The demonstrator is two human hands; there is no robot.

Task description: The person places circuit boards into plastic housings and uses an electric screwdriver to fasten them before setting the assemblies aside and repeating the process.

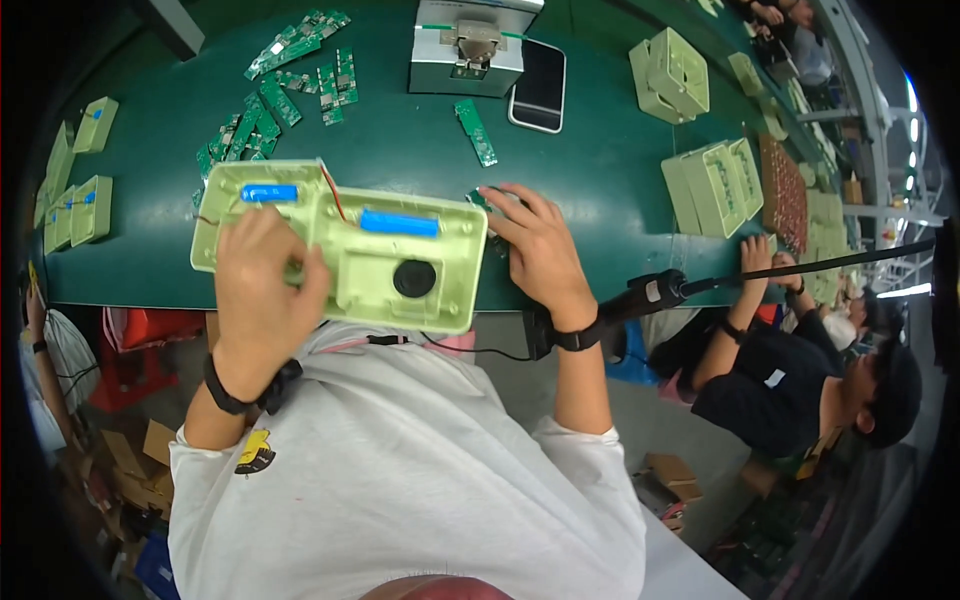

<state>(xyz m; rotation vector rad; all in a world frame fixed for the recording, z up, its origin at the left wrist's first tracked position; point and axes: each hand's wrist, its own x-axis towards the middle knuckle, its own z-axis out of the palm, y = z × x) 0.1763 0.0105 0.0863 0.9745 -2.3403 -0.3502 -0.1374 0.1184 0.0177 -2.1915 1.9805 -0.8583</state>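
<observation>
Two pale green plastic housings lie side by side before me, the left housing point(300, 168) and the right housing point(405, 318). Each holds a blue cylindrical battery, the left battery point(269, 192) and the right battery point(400, 222); a red wire point(332, 190) rises between them. A round black part point(414, 279), like a speaker, sits in the right housing. My left hand point(262, 265) is over the left housing, fingers curled down and closed; what they grip is hidden. Just right of the housings, my right hand point(537, 240) has its fingers around a small green circuit board point(477, 199), mostly covered.
Loose circuit boards point(250, 125) are heaped at the far left; a single board point(476, 132) lies ahead. Beyond are a metal-fronted box point(468, 62) and a phone point(538, 88). More housings stand left point(92, 210) and right point(712, 188). A co-worker point(780, 380) sits at right.
</observation>
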